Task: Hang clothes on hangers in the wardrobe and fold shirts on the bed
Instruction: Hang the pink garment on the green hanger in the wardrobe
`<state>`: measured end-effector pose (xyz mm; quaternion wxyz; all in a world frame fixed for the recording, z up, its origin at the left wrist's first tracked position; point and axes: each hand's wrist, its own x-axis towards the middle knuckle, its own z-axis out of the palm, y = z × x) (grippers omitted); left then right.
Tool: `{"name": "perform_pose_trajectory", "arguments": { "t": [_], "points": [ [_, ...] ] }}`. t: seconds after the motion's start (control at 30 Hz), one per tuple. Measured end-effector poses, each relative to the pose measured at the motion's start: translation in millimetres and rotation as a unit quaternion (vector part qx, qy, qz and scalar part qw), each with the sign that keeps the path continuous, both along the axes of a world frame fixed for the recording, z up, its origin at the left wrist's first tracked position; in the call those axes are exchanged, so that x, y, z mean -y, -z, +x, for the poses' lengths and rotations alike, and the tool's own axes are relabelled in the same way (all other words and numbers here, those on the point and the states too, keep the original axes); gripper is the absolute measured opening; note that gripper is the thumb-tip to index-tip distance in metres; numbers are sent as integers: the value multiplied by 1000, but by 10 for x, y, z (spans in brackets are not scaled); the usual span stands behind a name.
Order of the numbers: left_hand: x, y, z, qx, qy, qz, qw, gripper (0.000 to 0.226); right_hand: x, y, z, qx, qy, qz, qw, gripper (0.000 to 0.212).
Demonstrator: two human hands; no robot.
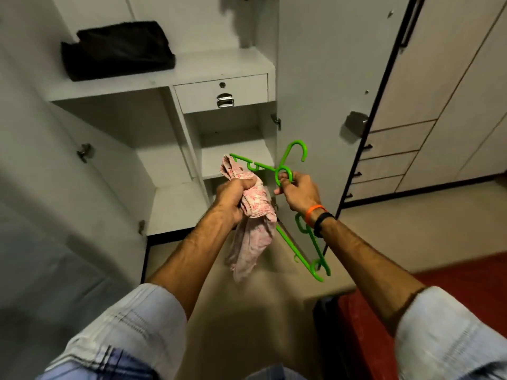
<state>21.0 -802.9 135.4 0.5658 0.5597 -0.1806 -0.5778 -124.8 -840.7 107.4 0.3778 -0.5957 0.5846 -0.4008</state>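
Wardrobe [164, 78]: open, pale grey, filling the 9-to-1 o'clock part of the view; its door [323, 78] stands ajar at 1 o'clock, with a lock plate near its edge.
Second cupboard [439, 105]: beige, at 2 o'clock, shut, with black handles down its left edge.
Floor [260, 311]: beige, at the centre and toward 6 o'clock, below the hands.
Bed [452, 272]: a red surface at 4 o'clock; only a corner shows.
Shelf [214, 64]: at 11 o'clock, carrying a folded black cloth [118, 50] on its left part.
Drawer [222, 91]: just under the shelf at 12 o'clock, shut, with a metal pull.
Lower shelves [236, 157]: stepped compartments at 12 o'clock, behind the hands.
Pink cloth [255, 237]: floral, bunched, at the centre; long axis runs roughly 12 to 6 o'clock, the loose end hanging down toward the floor, the upper end poking up at 11 o'clock beside the hanger arm.
Hanger [290, 149]: green plastic, at the centre, in front of the door; hook points up toward 12 o'clock; one arm reaches to 10 o'clock, the other slants down to 5 o'clock, passing under the right wrist.
Left hand [233, 198]: fingers curled tight round the middle of the pink cloth.
Right hand [299, 193]: fingers pinching the hanger at its neck, just below the hook.
Wristbands [315, 212]: orange and black, on the right wrist.
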Motion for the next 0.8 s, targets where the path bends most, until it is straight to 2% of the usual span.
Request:
{"name": "perform_pose_trajectory", "arguments": {
  "t": [0.2,0.37,0.5,0.63,0.73,0.8],
  "points": [
    [16,-139,137,-23,-27,-15,999,11,71,-207,231,-19,-74,-15,997,21],
    [-6,-94,68,-33,-65,-20,997,29,133,-311,294,-29,-103,-22,994,27],
    [14,-105,-48,-45,-89,-23,995,25,184,-375,293,-22,-142,-17,990,27],
    [78,-134,-100,-46,-117,-38,991,33,258,-435,278,-8,-159,-12,987,24],
    [100,-182,-138,-41,-89,-44,994,32,323,-467,236,18,-164,0,986,25],
    [91,-223,-172,-32,-42,-40,998,22,343,-483,203,28,-166,2,986,27]
  ]
}}
